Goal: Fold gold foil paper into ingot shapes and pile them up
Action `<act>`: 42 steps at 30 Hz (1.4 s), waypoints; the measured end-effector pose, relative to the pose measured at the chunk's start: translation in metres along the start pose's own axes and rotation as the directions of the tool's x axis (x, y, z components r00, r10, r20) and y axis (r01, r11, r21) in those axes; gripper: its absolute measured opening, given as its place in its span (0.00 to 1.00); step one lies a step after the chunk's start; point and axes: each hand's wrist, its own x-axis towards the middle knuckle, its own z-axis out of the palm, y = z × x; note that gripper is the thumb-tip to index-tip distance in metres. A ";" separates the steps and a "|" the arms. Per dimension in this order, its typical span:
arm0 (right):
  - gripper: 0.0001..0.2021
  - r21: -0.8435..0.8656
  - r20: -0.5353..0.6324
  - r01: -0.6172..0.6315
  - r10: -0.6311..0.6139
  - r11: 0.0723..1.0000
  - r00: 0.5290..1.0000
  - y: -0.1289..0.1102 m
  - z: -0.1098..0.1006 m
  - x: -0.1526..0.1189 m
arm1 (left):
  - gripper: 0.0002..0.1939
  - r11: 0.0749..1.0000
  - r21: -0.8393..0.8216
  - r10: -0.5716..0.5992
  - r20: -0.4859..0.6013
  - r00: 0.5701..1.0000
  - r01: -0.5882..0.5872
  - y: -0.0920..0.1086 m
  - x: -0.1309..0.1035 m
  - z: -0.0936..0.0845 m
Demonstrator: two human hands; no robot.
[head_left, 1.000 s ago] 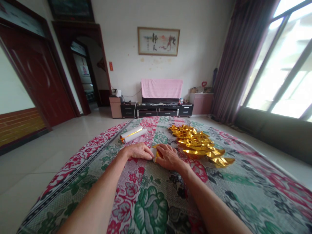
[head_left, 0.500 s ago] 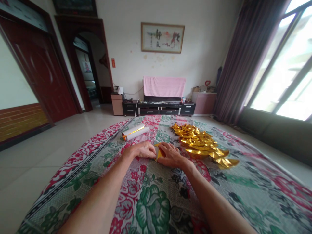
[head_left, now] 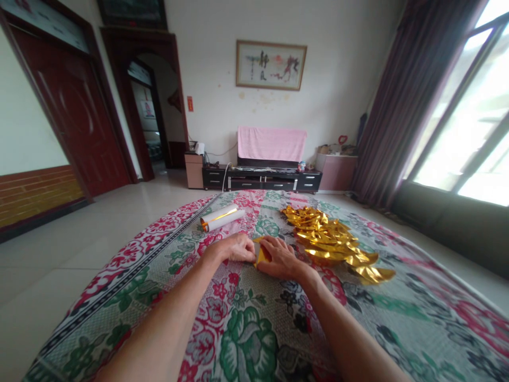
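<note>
Two hands, left (head_left: 237, 248) pinching and right (head_left: 277, 257) pressing flat, hold one gold sheet (head_left: 261, 255); folded gold pieces (head_left: 332, 236) lie right.

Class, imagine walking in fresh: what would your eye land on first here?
Probably the heap of shiny gold foil shapes, spread to the right of the hands on the flowered tablecloth. Next, the bright pink cloth draped beyond the table, above the low black cabinet.
</note>
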 end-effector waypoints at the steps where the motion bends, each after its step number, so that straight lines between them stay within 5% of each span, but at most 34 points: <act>1: 0.28 0.003 -0.007 0.004 -0.004 1.000 1.000 0.001 0.001 0.000 | 0.12 1.000 0.003 0.006 -0.002 1.000 -0.006 0.000 0.000 0.000; 42: 0.27 0.019 -0.022 -0.002 0.002 1.000 1.000 -0.002 0.000 -0.002 | 0.12 0.999 0.039 0.011 -0.030 0.999 -0.010 0.000 0.006 0.005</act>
